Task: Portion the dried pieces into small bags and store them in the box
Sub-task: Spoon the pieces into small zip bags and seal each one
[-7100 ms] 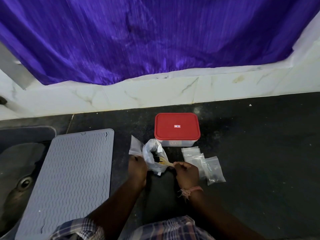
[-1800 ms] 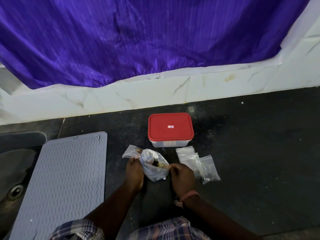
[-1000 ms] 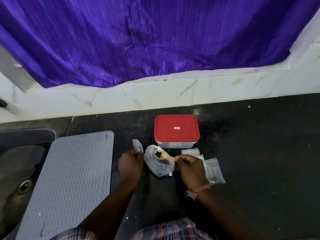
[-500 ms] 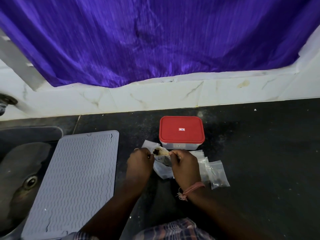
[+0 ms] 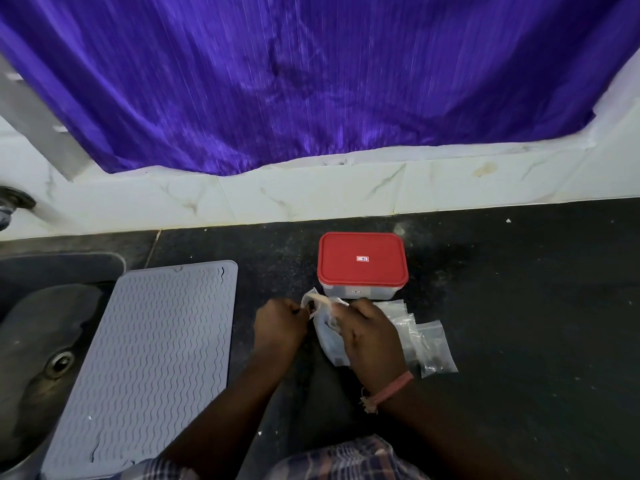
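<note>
Since half a second ago both hands have kept to the same spot, and the spoon's bowl has sunk lower between them. Left hand (image 5: pixel 280 325) is curled, pinching the mouth of a small clear bag (image 5: pixel 309 301) at its left edge. Right hand (image 5: pixel 372 336) is curled over the larger bag of dried pieces (image 5: pixel 327 336) and appears to hold a wooden spoon (image 5: pixel 320 299); the grip itself is hidden. Spoon tip lies at the small bag's opening, between the two hands. Larger bag rests on the counter (image 5: pixel 519 306), partly under the right hand. Just right of that hand lie several small bags (image 5: pixel 427 344), overlapping. Box (image 5: pixel 362 263), red lid on, stands just beyond the hands. Grey ridged mat (image 5: pixel 149 358) lies well left, beside the sink (image 5: pixel 38 358).
</note>
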Motion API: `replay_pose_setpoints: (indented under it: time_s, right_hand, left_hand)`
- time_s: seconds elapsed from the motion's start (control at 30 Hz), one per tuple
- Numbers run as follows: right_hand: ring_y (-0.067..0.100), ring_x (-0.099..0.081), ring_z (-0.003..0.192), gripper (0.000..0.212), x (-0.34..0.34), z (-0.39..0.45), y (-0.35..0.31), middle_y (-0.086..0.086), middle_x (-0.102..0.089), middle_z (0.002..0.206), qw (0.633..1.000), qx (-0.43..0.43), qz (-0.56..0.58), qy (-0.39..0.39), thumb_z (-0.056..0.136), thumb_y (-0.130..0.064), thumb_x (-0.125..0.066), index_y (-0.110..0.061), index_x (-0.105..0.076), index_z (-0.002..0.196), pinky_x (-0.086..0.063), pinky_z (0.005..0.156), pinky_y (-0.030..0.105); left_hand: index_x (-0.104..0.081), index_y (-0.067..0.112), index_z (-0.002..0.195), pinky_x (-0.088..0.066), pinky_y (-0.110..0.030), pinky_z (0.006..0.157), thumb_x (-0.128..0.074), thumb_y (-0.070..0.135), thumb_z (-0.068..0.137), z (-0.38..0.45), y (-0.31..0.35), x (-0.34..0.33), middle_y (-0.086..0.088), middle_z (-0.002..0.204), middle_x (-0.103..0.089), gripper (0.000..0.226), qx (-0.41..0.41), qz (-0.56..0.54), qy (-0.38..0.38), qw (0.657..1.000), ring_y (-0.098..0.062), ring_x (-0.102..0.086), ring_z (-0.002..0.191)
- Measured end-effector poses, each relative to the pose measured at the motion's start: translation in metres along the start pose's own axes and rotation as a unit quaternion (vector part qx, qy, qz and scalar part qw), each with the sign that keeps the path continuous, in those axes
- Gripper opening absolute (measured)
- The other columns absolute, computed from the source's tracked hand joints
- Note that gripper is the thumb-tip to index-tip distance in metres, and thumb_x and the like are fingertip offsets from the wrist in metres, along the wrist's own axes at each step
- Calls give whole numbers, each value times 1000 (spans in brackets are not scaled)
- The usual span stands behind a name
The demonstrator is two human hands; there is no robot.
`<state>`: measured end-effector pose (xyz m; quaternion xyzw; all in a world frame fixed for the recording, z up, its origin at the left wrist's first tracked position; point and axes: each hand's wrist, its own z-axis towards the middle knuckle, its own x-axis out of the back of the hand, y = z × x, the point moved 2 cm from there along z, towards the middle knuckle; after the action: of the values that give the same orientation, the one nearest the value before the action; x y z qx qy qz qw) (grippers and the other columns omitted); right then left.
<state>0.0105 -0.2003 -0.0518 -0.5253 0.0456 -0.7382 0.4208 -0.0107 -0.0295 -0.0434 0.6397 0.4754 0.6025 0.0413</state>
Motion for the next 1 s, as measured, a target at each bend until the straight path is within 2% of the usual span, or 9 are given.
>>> replay_pose_setpoints:
  time_s: [0.1,0.2,0.33,0.47,0.53,0.67,0.8,0.9,1.0]
  right_hand:
    - [12,-62,87,12,15,-2,12,-3,-64,94,980,-136,126,79,94,-11,-62,-15,-72,99,-51,78,28]
    - [15,-64,82,8,17,-15,34,-3,-63,89,967,-202,124,93,92,-16,-62,-14,-69,92,-54,73,38]
    - [15,-59,74,8,4,-33,47,-2,-61,80,970,-233,65,16,89,-16,-65,-18,-66,80,-52,68,40]
    - [21,-61,79,12,-17,-33,40,3,-62,85,971,-229,32,-59,94,-21,-59,-18,-66,84,-46,70,35]
    - [26,-64,85,13,-27,-28,35,6,-65,90,971,-218,25,-90,95,-24,-57,-16,-67,90,-46,72,35]
    - [26,-66,94,22,-33,-18,29,4,-70,101,967,-212,22,-137,94,-38,-55,-22,-65,106,-52,77,38]
    - [23,-61,88,26,-20,-10,22,-1,-66,97,982,-157,-77,-72,91,-42,-47,-26,-66,100,-49,75,38]
    - [12,-59,102,27,-4,-1,13,-8,-63,111,977,-182,107,28,99,-34,-48,-24,-64,119,-49,88,31]
    - [-3,-63,103,25,10,17,3,-13,-69,111,896,-272,349,-45,99,-34,-57,-26,-65,122,-48,86,12]
  left_hand:
    - [-73,12,68,-62,-38,69,-68,33,93,1,-5,6,-4,65,-73,33,22,-10,-1,1000,-19,-72,65]
    - [-72,12,70,-63,-41,72,-64,32,92,6,-8,14,-5,67,-72,31,32,3,8,999,-20,-71,66]
    - [-72,14,79,-61,-38,75,-63,30,93,4,3,22,-7,74,-72,23,22,-33,-27,999,-20,-71,72]
    - [-68,3,88,-46,-35,67,-60,24,96,-3,14,28,-12,78,-66,24,-18,-135,-53,989,-19,-60,70]
    - [-64,-6,93,-45,-35,68,-54,21,99,-5,13,29,-23,83,-63,30,-7,-230,-78,970,-20,-57,73]
    - [-68,-2,106,-60,-36,81,-39,15,104,-12,18,30,-20,102,-76,34,26,-452,-146,880,-30,-74,92]
    - [-67,2,112,-59,-45,88,-39,19,105,-10,17,30,-23,108,-76,33,63,-481,-159,860,-34,-76,97]
    - [-68,2,114,-60,-46,86,-40,24,105,-8,16,28,-22,104,-77,37,78,-444,-188,873,-35,-76,94]
    - [-71,4,108,-59,-47,86,-42,29,103,-10,21,24,-24,104,-76,39,68,-351,-243,902,-42,-73,98]
